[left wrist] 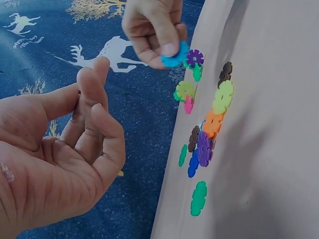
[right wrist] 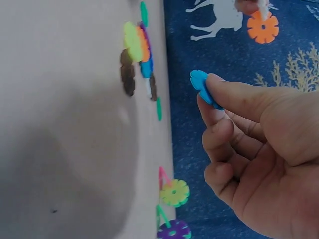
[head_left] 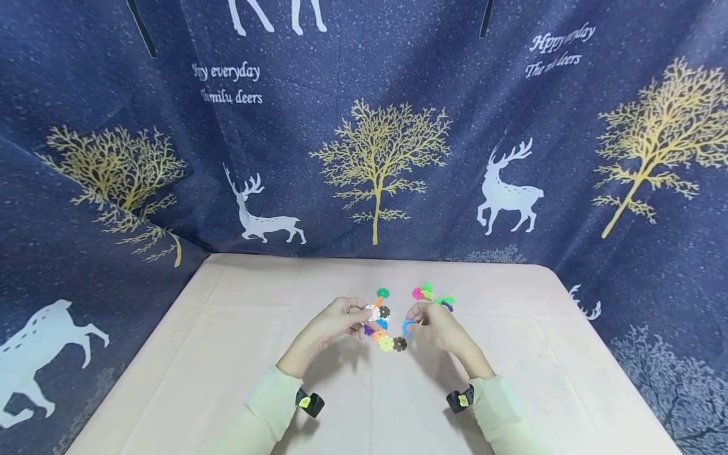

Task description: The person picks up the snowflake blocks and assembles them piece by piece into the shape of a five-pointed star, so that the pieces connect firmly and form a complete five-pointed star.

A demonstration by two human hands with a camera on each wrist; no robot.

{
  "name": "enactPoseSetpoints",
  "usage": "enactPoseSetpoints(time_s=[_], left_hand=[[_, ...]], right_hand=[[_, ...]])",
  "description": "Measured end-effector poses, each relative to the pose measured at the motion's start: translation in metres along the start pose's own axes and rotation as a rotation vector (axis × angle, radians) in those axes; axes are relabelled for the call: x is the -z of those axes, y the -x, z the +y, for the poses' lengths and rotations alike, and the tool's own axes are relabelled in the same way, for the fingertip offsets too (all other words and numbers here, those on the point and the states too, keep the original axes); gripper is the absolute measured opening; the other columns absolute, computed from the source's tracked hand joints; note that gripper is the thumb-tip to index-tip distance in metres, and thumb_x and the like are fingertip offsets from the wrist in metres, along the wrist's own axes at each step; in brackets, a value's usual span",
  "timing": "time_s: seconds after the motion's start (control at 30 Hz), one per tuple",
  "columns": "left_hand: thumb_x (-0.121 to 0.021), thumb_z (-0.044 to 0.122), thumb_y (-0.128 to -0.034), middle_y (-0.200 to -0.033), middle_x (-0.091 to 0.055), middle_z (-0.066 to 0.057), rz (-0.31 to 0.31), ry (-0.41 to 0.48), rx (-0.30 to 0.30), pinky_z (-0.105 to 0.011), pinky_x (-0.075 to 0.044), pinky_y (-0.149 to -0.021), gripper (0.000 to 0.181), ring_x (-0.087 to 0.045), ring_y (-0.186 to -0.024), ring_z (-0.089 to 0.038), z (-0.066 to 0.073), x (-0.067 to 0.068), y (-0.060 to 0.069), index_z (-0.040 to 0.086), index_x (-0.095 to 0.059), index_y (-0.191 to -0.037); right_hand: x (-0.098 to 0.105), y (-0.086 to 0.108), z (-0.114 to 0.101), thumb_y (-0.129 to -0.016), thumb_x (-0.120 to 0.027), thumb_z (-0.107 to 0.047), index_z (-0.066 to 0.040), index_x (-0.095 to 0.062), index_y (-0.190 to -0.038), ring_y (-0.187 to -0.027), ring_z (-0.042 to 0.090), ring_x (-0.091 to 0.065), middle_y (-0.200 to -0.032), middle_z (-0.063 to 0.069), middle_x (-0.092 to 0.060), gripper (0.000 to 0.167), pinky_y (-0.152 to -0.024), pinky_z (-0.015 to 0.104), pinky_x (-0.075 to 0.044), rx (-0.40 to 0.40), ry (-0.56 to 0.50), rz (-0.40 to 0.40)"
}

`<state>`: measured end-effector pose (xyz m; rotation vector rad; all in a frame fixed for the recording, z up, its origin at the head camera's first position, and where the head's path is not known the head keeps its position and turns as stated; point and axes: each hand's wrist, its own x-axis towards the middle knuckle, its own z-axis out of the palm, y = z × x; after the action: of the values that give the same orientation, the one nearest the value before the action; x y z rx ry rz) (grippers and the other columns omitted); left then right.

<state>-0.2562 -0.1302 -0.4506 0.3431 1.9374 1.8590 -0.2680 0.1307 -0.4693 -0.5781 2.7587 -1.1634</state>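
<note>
My left hand [head_left: 339,321] pinches a white flower-shaped disc [head_left: 372,311] above the table, with an orange flower-shaped disc [right wrist: 263,28] joined to it. In the left wrist view the left fingers [left wrist: 107,134] are curled, and they hide the discs they hold. My right hand [head_left: 438,327] pinches a blue flower-shaped disc [right wrist: 200,83] between thumb and index finger. The two hands are apart, facing each other.
Several loose notched discs lie between and beyond the hands: yellow [head_left: 386,344], brown [head_left: 400,344], purple [left wrist: 204,149] and green [left wrist: 198,198] among them. Joined pink, yellow-green and green discs [head_left: 426,291] lie farther back. A patterned blue curtain [head_left: 364,76] hangs behind the table [head_left: 256,284].
</note>
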Motion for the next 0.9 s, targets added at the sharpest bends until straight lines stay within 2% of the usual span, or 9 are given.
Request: enactPoseSetpoints(time_s=[0.2,0.33,0.47,0.57,0.77,0.9], left_hand=[[-0.057,0.013,-0.1022,-0.102,-0.070,-0.030,-0.014,0.012,0.007,-0.023,-0.055,-0.065,0.029,-0.062,-0.061,-0.010,0.000,-0.002,0.000,-0.011,-0.058,-0.118],[-0.056,0.014,-0.1028,-0.104,-0.069,-0.031,-0.018,-0.008,0.004,-0.024,-0.054,-0.065,0.029,-0.062,-0.061,-0.010,0.000,-0.003,-0.001,-0.011,-0.059,-0.119],[-0.056,0.015,-0.1026,-0.100,-0.072,-0.025,-0.019,-0.035,0.004,-0.023,-0.052,-0.064,0.029,-0.060,-0.061,-0.009,0.001,-0.004,-0.003,-0.009,-0.061,-0.118],[-0.057,0.015,-0.1022,-0.097,-0.074,-0.022,-0.025,-0.040,0.005,-0.022,-0.050,-0.064,0.029,-0.059,-0.060,-0.008,0.003,-0.006,-0.004,-0.009,-0.062,-0.117],[-0.056,0.013,-0.1021,-0.102,-0.070,-0.031,-0.038,0.005,0.009,-0.020,-0.051,-0.059,0.032,-0.059,-0.058,-0.007,0.008,-0.008,-0.004,-0.014,-0.058,-0.120],[-0.056,0.013,-0.1019,-0.096,-0.073,-0.024,-0.035,0.007,0.016,-0.020,-0.051,-0.059,0.031,-0.059,-0.058,-0.007,0.009,-0.009,-0.003,-0.013,-0.059,-0.118]], right_hand=[[0.005,-0.001,-0.009,-0.090,-0.073,-0.008,-0.006,-0.066,-0.095,-0.073,0.013,-0.059,-0.083,-0.001,-0.064,0.009,-0.065,0.026,-0.052,0.057,-0.053,0.018],[0.008,-0.001,-0.017,-0.092,-0.071,-0.010,-0.007,-0.067,-0.097,-0.080,0.013,-0.063,-0.087,-0.002,-0.068,0.007,-0.075,0.030,-0.056,0.089,-0.081,0.026],[0.012,0.000,-0.027,-0.093,-0.070,-0.012,-0.008,-0.068,-0.099,-0.088,0.014,-0.066,-0.091,-0.002,-0.069,0.008,-0.085,0.038,-0.056,0.108,-0.091,0.035],[0.014,0.000,-0.034,-0.094,-0.070,-0.013,-0.008,-0.068,-0.100,-0.088,0.016,-0.067,-0.091,-0.002,-0.070,0.009,-0.085,0.040,-0.057,0.121,-0.090,0.043],[0.014,0.001,-0.044,-0.094,-0.071,-0.014,-0.009,-0.069,-0.101,-0.089,0.017,-0.068,-0.092,-0.003,-0.071,0.009,-0.085,0.041,-0.057,0.146,-0.091,0.063],[0.013,0.002,-0.047,-0.093,-0.072,-0.014,-0.011,-0.070,-0.101,-0.088,0.015,-0.068,-0.091,-0.004,-0.070,0.008,-0.084,0.040,-0.057,0.154,-0.088,0.063]])
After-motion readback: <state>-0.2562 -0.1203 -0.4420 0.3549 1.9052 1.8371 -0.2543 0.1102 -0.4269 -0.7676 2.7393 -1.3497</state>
